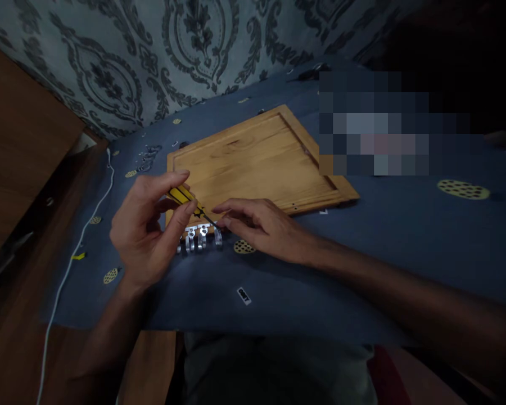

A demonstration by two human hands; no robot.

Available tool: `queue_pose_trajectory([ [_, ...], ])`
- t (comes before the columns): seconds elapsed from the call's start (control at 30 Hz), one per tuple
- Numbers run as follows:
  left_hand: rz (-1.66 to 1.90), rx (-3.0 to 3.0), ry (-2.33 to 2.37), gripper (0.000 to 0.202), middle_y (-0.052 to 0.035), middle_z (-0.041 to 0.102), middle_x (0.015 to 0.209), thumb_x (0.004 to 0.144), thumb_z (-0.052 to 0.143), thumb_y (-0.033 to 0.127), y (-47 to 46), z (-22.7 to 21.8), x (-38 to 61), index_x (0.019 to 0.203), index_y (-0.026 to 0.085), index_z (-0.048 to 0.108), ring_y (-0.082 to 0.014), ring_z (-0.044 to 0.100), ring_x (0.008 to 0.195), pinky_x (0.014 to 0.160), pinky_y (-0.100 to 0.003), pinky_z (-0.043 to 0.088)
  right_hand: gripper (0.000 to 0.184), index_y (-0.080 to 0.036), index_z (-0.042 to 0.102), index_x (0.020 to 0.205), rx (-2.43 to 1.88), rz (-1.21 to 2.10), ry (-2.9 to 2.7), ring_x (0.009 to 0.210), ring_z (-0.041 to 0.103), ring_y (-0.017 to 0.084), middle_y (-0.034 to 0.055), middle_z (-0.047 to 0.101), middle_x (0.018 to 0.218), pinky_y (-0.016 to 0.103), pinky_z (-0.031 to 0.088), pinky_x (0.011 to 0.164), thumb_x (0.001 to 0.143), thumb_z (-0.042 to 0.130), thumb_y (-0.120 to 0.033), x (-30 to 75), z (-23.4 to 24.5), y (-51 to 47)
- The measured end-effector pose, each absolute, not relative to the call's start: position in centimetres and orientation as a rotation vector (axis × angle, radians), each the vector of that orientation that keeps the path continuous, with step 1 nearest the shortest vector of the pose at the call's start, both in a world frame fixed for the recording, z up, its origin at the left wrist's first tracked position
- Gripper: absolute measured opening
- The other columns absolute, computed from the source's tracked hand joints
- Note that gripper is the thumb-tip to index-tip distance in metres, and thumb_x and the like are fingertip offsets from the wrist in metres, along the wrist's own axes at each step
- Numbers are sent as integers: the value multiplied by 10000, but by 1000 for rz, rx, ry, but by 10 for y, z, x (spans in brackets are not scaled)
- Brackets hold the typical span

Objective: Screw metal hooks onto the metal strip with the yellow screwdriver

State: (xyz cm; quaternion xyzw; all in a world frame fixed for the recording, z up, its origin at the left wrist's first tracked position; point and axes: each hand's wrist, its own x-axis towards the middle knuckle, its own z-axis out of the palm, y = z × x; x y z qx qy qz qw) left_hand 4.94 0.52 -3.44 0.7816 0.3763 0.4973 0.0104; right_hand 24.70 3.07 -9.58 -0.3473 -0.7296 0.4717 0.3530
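My left hand (147, 225) is closed on a screwdriver (181, 195) with a yellow and black handle, gripping it between thumb and fingers. The shaft slants down to the right, its tip at a shiny metal hook (218, 235) on the near edge of a wooden board (253, 163). Beside that tip, my right hand (263, 228) has thumb and fingertips drawn together; whatever lies between them is too small to make out. More metal hooks (202, 236) line the same edge to the left, partly behind my left hand. The board lies flat, with a grooved border.
A dark blue patterned cloth (299, 298) covers the table. Small metal pieces (148, 157) lie left of the board. A dark object (314, 72) rests at the back. A white cable (86, 225) runs along the left edge. A blurred-out area hides the right rear, near a dark shape.
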Motion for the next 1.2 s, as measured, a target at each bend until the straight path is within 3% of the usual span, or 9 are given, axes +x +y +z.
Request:
queue_pose_trajectory([
  [0.57, 1547, 2413, 1136, 391, 0, 714, 993, 917, 748, 181, 6, -35, 50, 1240, 395, 696, -178, 725, 892, 689, -319, 676, 299, -156, 723, 1253, -892, 1249, -1863, 914, 770, 217, 96, 813, 1017, 331, 593, 799, 989, 587, -194, 248, -95, 31],
  [0.8, 1554, 2392, 1153, 506, 28, 727, 1005, 864, 800, 145, 3, -36, 49, 1297, 381, 686, -145, 727, 875, 732, -273, 671, 312, -135, 718, 1255, -851, 1193, -1870, 944, 758, 218, 101, 807, 1041, 334, 574, 824, 987, 581, -216, 247, -102, 31],
  [1.0, 1493, 2340, 1268, 403, 38, 761, 1038, 912, 766, 244, 1, -37, 44, 1297, 335, 689, -134, 740, 862, 808, -244, 645, 302, -161, 716, 1257, -874, 1197, -1904, 926, 738, 191, 98, 797, 1095, 322, 564, 806, 1006, 580, -260, 247, -104, 29],
  [1.2, 1528, 2576, 1263, 257, 35, 769, 913, 960, 710, 353, 5, -30, 46, 1193, 245, 705, -110, 740, 710, 721, -190, 620, 280, -186, 729, 1230, -890, 1186, -1916, 921, 746, 192, 78, 800, 1030, 326, 575, 816, 1001, 611, -294, 248, -104, 28],
])
